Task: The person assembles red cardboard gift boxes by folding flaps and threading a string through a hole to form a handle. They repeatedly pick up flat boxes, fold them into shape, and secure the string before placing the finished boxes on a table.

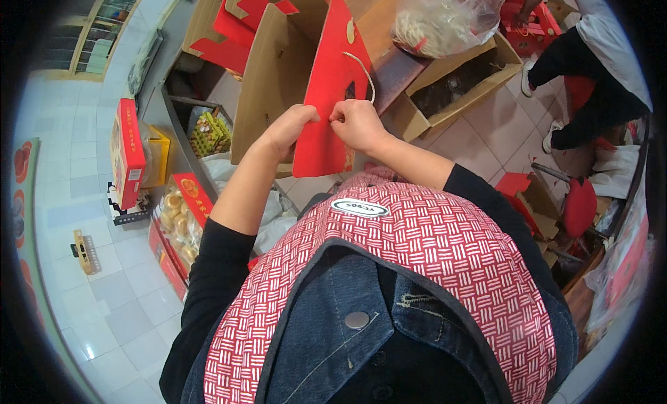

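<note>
A tall cardboard box (325, 70), red outside and brown inside, stands open in front of me. A pale cord handle (363, 65) loops from a hole in its red face down behind my right hand. My left hand (293, 128) is closed on the edge of the red panel, its fingers partly hidden inside the box. Against the outer red face, my right hand (360, 125) is curled into a pinch. Whatever lies between its fingertips is too small to make out. The two hands are close together at the same height.
More red boxes (233, 22) stand behind. A clear bag of pale cord (445, 22) lies beyond a long brown carton (458, 81). At left are an upright red box (127, 154) and packed round goods (179, 220). Another person (590, 56) bends at far right near a red stool (580, 206).
</note>
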Demonstrator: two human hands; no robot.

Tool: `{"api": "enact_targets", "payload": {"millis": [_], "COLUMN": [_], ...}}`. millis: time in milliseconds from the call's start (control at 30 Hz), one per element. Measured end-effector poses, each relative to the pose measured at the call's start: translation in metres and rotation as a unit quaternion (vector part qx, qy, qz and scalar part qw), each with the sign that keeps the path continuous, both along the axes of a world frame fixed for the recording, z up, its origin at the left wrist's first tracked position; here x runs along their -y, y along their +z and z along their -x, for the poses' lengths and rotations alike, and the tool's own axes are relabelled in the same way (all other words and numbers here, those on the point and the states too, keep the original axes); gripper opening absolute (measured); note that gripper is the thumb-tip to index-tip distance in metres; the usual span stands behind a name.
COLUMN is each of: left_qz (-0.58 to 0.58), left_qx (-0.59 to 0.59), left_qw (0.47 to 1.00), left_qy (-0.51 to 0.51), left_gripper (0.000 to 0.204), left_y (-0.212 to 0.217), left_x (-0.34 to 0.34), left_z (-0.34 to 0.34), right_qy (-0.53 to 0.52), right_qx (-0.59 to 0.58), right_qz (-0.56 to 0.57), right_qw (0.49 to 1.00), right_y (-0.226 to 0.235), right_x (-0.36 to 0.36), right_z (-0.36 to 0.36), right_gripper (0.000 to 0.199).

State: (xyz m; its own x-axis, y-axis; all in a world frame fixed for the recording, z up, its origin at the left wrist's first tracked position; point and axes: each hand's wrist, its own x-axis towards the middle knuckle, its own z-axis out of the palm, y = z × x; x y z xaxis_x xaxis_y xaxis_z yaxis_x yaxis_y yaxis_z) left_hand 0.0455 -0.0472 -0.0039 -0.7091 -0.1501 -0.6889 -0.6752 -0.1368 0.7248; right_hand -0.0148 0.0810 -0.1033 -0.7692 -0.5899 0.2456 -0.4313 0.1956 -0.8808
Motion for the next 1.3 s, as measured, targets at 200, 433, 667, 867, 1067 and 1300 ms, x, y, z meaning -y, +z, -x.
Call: {"api": "enact_targets", "payload": {"millis": [200, 433, 667, 867, 1067, 1300], "left_qz": [-0.031, 0.178, 0.264, 0.237, 0.397, 0.383], "left_qx": [-0.038, -0.019, -0.070, -0.045, -0.025, -0.123], "left_qw": [0.999, 0.960, 0.932, 0.912, 0.895, 0.899], "left_qy": [0.000, -0.214, -0.238, -0.333, -0.200, -0.175], "left_gripper": [0.053, 0.035, 0.036, 0.044, 0.051, 0.047], "left_y": [-0.018, -0.051, -0.062, -0.063, -0.037, 0.007], "left_x": [0.015, 0.015, 0.022, 0.026, 0.013, 0.002], "left_z": [-0.004, 0.013, 0.008, 0.010, 0.018, 0.008], "right_qy": [0.033, 0.000, 0.083, 0.055, 0.155, 0.187], "right_qx": [0.065, 0.118, 0.191, 0.013, -0.249, -0.326], "right_qz": [0.055, 0.034, -0.031, -0.051, -0.146, -0.254], "right_qw": [0.996, 0.992, 0.978, 0.997, 0.945, 0.891], "right_y": [-0.019, -0.013, -0.009, -0.027, -0.036, -0.056], "right_x": [0.007, 0.002, -0.006, -0.003, -0.020, 0.010], "right_z": [-0.013, -0.005, -0.009, -0.013, 0.001, 0.003], "right_gripper": [0.007, 0.010, 0.017, 0.015, 0.020, 0.026]}}
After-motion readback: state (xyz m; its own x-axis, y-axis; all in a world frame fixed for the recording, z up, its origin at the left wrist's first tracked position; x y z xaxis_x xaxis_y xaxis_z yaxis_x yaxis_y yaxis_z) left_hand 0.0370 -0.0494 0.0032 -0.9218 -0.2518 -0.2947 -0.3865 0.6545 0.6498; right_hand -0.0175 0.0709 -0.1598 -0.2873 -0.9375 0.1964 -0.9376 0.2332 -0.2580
